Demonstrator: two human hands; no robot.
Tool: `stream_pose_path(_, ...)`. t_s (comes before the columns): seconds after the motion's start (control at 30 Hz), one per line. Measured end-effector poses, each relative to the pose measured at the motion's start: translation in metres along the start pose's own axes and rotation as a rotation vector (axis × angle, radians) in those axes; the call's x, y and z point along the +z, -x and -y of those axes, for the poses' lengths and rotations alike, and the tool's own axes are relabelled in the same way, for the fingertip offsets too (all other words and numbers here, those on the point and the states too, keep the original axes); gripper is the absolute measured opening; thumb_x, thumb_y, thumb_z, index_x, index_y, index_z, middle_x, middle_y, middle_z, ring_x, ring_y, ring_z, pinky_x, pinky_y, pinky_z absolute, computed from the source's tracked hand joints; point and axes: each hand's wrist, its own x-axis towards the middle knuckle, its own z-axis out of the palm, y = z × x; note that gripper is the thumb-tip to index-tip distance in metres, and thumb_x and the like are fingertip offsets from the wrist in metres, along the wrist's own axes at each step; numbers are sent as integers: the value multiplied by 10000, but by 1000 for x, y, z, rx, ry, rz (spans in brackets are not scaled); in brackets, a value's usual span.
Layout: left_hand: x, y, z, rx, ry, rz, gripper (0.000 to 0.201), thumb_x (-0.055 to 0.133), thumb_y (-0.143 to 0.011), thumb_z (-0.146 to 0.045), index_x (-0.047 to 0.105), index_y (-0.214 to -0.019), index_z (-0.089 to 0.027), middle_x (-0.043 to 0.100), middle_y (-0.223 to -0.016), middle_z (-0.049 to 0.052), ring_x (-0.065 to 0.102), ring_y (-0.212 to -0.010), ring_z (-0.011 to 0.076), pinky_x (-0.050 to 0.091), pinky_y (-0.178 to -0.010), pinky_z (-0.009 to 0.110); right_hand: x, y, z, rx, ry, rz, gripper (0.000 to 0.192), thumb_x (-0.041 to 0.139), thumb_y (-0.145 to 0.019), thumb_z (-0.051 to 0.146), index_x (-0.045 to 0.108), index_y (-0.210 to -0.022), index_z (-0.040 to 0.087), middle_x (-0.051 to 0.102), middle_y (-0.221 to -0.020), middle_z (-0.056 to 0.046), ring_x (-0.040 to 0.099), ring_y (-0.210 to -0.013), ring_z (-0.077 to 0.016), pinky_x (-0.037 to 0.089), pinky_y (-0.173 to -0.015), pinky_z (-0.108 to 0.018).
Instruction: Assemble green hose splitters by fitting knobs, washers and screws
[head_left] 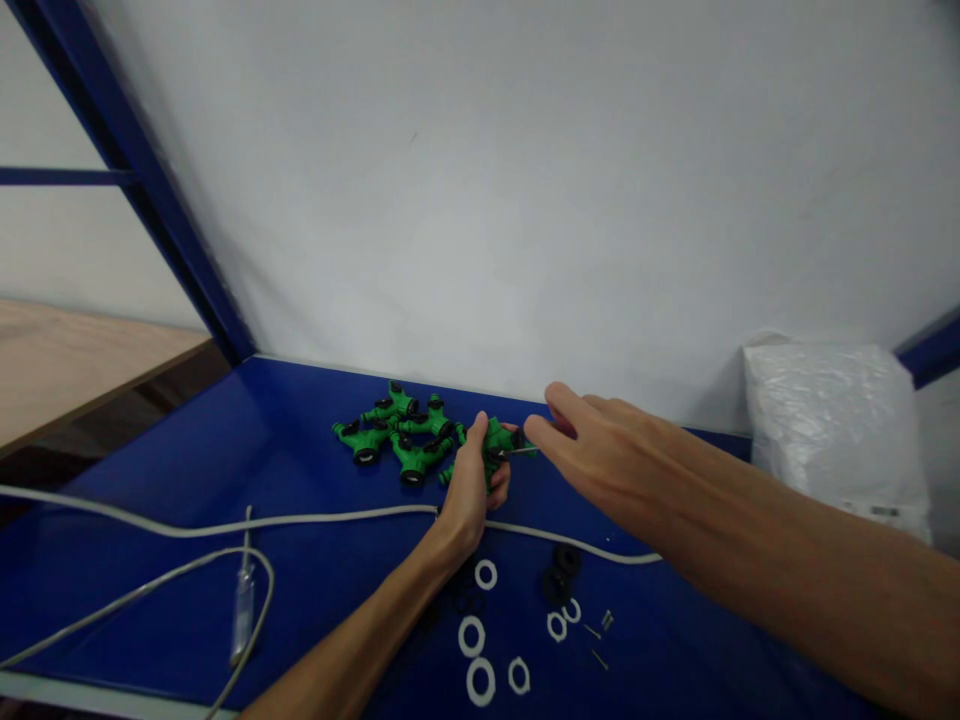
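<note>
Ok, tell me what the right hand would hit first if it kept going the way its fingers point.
Probably the green fitting held in the left hand: the right hand points left at it, fingertips almost touching. Depth is unclear.

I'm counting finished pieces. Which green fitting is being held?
The rightmost green fitting, gripped in the left hand with the right hand touching it. The other fittings lie in a pile to its left, untouched.
</note>
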Motion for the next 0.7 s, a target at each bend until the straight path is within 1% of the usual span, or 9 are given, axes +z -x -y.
stream_pose_path(0.07,0,0,0,8,-1,-10,527,420,-907,-691,554,-845,-185,288,-451,-107,149,-359,55,99,-365,187,0,0,-2,5,-17,39,239,586,-799,-7,603,-966,163,682,-891,-87,566,-607,-171,322,-543,-308)
stream_pose_path(0.13,-1,-1,0,16,0,-25,521,437,-902,-685,564,-865,-181,299,-456,-106,156,-360,56,101,-363,185,1,-1,-3,36,-12,86,102,568,-894,78,604,-899,173,686,-827,-83,582,-598,-180,323,-549,-314)
stream_pose_path(0.2,-1,-1,0,20,-2,-27,534,456,-890,-690,586,-910,-173,307,-461,-105,164,-363,56,102,-364,182,2,-1,-4,61,-4,111,125,562,-939,131,586,-829,186,661,-735,-65,577,-568,-181,310,-538,-312)
stream_pose_path(0.3,0,0,-2,22,-9,-12,556,468,-883,-693,610,-959,-160,299,-462,-107,160,-365,55,101,-366,181,3,-1,-2,47,-7,110,109,596,-893,72,581,-907,179,635,-722,-45,547,-552,-171,293,-525,-306)
stream_pose_path(0.4,0,0,-2,21,-19,-1,569,460,-885,-696,619,-962,-154,284,-460,-107,163,-366,59,98,-367,187,1,-1,-1,23,-12,98,316,623,-780,-29,569,-1021,168,609,-734,-23,498,-541,-160,273,-518,-305)
stream_pose_path(0.43,-1,-1,-1,23,-24,1,579,454,-883,-705,620,-954,-155,284,-458,-106,168,-364,61,99,-366,189,1,-2,-1,23,-14,97,344,624,-760,-40,569,-1027,169,606,-739,-22,491,-538,-158,268,-516,-303)
stream_pose_path(0.5,-2,-2,1,29,-37,-8,587,450,-876,-724,614,-925,-163,292,-455,-103,180,-360,63,104,-364,192,0,-2,-4,37,-17,104,312,617,-768,-29,579,-998,178,622,-765,-37,507,-543,-163,269,-517,-301)
stream_pose_path(0.6,-3,-3,5,23,-53,-20,572,459,-866,-732,595,-887,-177,306,-453,-101,189,-355,63,110,-362,189,1,-2,-9,36,-11,123,183,598,-831,18,584,-875,195,645,-771,-60,566,-588,-194,297,-543,-314)
stream_pose_path(0.7,-3,-3,5,14,-52,-16,557,446,-873,-726,578,-865,-186,312,-454,-100,188,-353,62,116,-361,186,3,1,-9,11,21,100,151,603,-843,40,583,-822,188,644,-754,-75,568,-617,-209,307,-556,-323)
